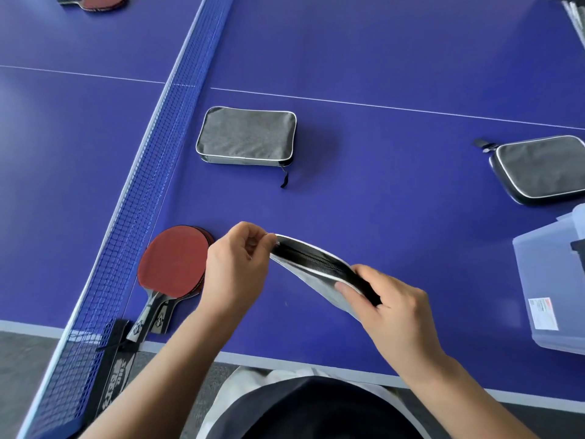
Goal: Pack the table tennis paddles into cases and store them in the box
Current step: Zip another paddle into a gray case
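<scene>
One head-worn camera looks steeply down and forward from the bench's [380,74] near edge, close above it.

I see both forearms bare to the frame's edge, no sleeves, watch or rings. Below them, a dark garment [316,413] with a pale grey-white panel [231,397] alongside.

Three grey paddle cases were visible: one held [319,274], one centre [246,136], one right [541,167]. Three paddles: two stacked near left [172,264], one far left [101,0]. One clear plastic box [547,299]. One net [139,185]. Two hands.
</scene>
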